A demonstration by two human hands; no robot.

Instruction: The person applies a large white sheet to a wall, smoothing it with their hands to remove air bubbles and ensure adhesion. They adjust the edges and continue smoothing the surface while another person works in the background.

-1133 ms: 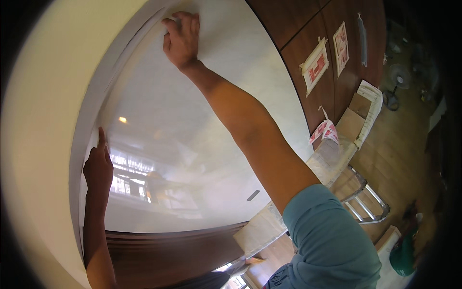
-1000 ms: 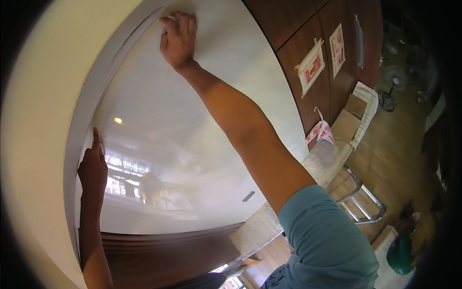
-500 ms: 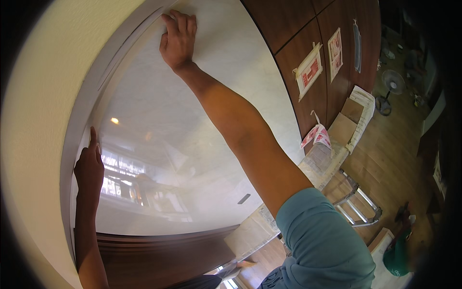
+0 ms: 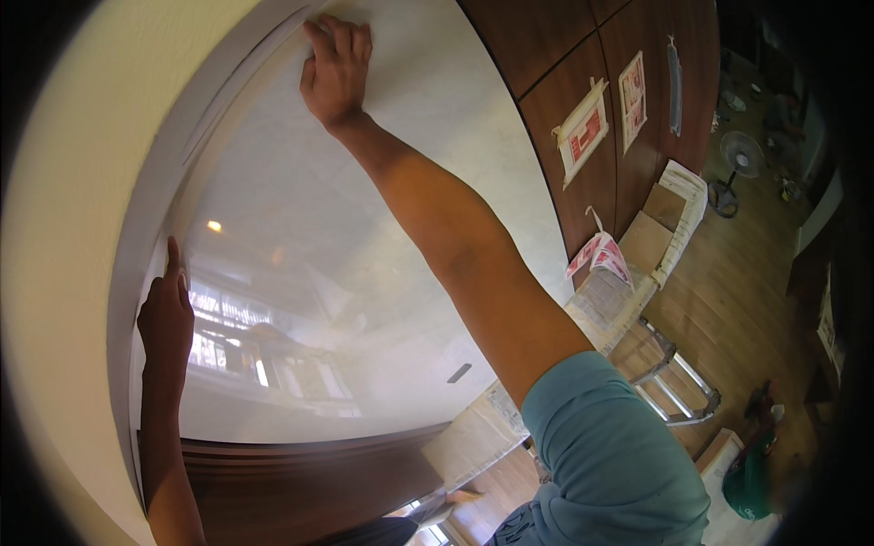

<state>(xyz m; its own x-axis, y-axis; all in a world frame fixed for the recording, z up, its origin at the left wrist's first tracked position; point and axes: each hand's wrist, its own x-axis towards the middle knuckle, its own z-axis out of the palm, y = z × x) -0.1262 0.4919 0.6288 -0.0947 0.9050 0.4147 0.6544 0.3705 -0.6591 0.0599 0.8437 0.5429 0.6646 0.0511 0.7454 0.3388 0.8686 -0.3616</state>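
Note:
A large glossy white panel [image 4: 401, 273] with faint grey marbling fills the middle of the view, reflecting a bright window. Along its left side runs a grey-white frame strip [image 4: 146, 196]. My left hand [image 4: 167, 314] rests at the panel's left edge beside this strip, its index finger stretched along the edge and the other fingers partly curled. Higher up, my right hand [image 4: 337, 77] touches the panel near its far edge with bent, slightly spread fingertips. Nothing shows in either hand, though the left palm is hidden.
Brown wood panels [image 4: 574, 118] with taped red-and-white sheets stand to the right. Beyond a paper-covered ledge [image 4: 669, 227] are a standing fan [image 4: 739, 155] and a metal ladder [image 4: 678, 382]. A person in a green top [image 4: 751, 482] is at lower right. Cream wall [image 4: 64, 227] borders the left.
The view has shifted very slightly. Both hands keep nearly the same places on the panel, and nothing was taken hold of or let go.

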